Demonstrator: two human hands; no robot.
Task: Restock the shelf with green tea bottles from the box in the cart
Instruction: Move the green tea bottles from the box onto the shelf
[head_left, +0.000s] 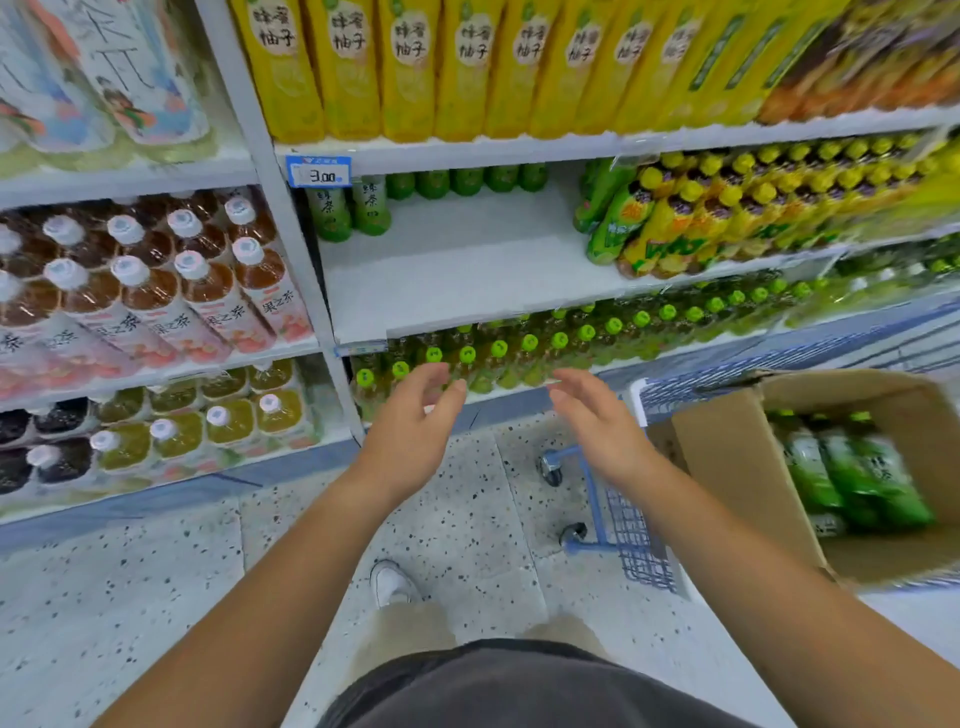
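Green tea bottles (872, 478) blur inside the box (737, 467), its right side cut off; left hand (410, 421) and right hand (597, 421) hover loosely spread, holding nothing

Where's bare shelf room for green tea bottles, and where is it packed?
Free: the middle shelf, bare from the two green tea bottles at its left to the yellow-capped bottles leaning at its right, in front of the back row. Packed: the yellow bottles above, the green-capped bottles below.

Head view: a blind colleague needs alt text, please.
Left hand and right hand, open and empty, hover before a mostly bare shelf holding few green tea bottles. A cardboard box of more sits in the blue cart beside.
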